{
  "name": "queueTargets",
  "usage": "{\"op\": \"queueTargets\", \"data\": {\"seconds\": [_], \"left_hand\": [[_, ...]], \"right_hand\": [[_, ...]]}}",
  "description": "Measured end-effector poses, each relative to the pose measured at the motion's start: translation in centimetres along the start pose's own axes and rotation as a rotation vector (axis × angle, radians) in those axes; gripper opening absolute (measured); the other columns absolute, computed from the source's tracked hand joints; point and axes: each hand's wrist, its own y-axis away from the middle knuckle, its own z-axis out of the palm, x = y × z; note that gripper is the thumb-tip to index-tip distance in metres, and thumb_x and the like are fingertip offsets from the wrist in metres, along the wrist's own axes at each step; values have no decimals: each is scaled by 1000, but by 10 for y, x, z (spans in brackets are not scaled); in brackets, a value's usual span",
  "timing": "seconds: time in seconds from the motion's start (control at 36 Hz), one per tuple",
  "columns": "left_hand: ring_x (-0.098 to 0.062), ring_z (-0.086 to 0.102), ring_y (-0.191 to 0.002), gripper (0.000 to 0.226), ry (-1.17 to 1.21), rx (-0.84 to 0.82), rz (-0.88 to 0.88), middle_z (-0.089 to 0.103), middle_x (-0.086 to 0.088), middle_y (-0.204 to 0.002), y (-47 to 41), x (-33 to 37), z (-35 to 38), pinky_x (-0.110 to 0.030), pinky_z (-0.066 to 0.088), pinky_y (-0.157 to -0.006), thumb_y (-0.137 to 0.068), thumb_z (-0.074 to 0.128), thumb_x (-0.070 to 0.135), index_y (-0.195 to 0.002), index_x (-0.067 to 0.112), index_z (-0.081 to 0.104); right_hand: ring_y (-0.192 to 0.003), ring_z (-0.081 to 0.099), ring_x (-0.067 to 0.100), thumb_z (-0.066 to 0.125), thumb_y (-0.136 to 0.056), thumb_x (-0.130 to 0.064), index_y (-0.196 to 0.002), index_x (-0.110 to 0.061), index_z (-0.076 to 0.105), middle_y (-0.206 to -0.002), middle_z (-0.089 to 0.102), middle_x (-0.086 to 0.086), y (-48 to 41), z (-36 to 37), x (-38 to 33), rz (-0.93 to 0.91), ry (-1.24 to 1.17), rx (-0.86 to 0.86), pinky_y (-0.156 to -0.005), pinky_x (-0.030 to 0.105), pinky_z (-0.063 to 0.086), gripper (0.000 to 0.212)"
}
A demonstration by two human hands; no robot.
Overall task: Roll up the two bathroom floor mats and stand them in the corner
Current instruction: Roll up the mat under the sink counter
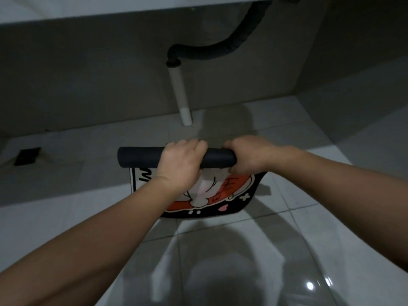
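Both hands on one floor mat, half rolled, on pale tiled floor. Left hand clenched over dark roll near its middle; right hand grasping roll's right end. Unrolled printed part lying near side of roll, flat on tiles. Farther off, white drainpipe with black corrugated hose against grey wall. Far left, dark floor drain.
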Motion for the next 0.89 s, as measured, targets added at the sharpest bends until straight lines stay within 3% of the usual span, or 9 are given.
{"op": "queueTargets", "data": {"seconds": [0.11,0.19,0.31,0.36,0.44,0.56,0.67,0.81,0.89], "left_hand": [[-27,61,-85,39,98,-228,-86,63,-2,-97,-6,1,-6,-32,38,-61,-72,66,35,-105,19,51],[-23,62,-93,54,220,-438,-154,65,3,-107,-10,-5,-8,-30,45,-66,-69,67,44,-117,28,49],[-21,60,-97,74,617,-617,-297,61,0,-116,-11,-14,-10,-28,48,-78,-68,76,31,-134,27,42],[-19,60,-89,58,671,-657,-290,62,0,-103,-12,-15,-10,-26,46,-71,-71,75,24,-123,23,51],[-23,62,-81,29,469,-631,-219,64,-1,-88,-10,-14,-9,-30,49,-67,-75,68,26,-101,22,58],[-25,62,-85,25,167,-434,-65,64,-1,-95,-2,-10,-3,-34,50,-68,-81,59,29,-104,22,51],[-28,63,-87,33,76,-249,6,62,-3,-103,1,-1,1,-35,44,-64,-79,62,27,-109,18,52],[-27,61,-91,41,95,-237,-42,62,-3,-106,-3,-1,2,-34,43,-65,-76,65,35,-110,19,50],[-26,62,-96,57,196,-415,-130,63,-1,-111,-9,-5,1,-34,49,-71,-69,68,45,-118,23,46]], "right_hand": [[-75,59,25,60,-79,-23,-101,-23,55,-82,59,1,5,10,0,-66,212,170,-59,30,35,23],[-66,61,29,62,-77,-17,-96,-15,54,-79,61,4,5,22,7,-218,468,411,-51,31,29,21],[-50,55,28,71,-65,-12,-81,-11,57,-65,59,8,2,25,16,-300,539,574,-47,30,31,21],[-50,54,28,72,-63,-13,-80,-11,57,-65,58,8,2,27,18,-298,522,589,-46,31,34,23],[-62,59,30,72,-67,-25,-90,-13,57,-76,60,8,1,28,16,-292,511,519,-52,32,36,29],[-81,59,23,62,-73,-49,-103,-27,54,-90,58,-1,0,15,8,-133,334,169,-62,30,37,38],[-76,57,19,71,-66,-44,-102,-31,55,-85,59,-6,-4,14,3,-39,90,-19,-62,29,42,41],[-83,62,26,63,-76,-27,-102,-25,56,-89,64,2,-1,15,4,-69,146,119,-61,29,37,28],[-73,63,29,60,-77,-21,-99,-17,53,-85,64,5,2,24,5,-190,395,337,-53,31,33,23]]}}
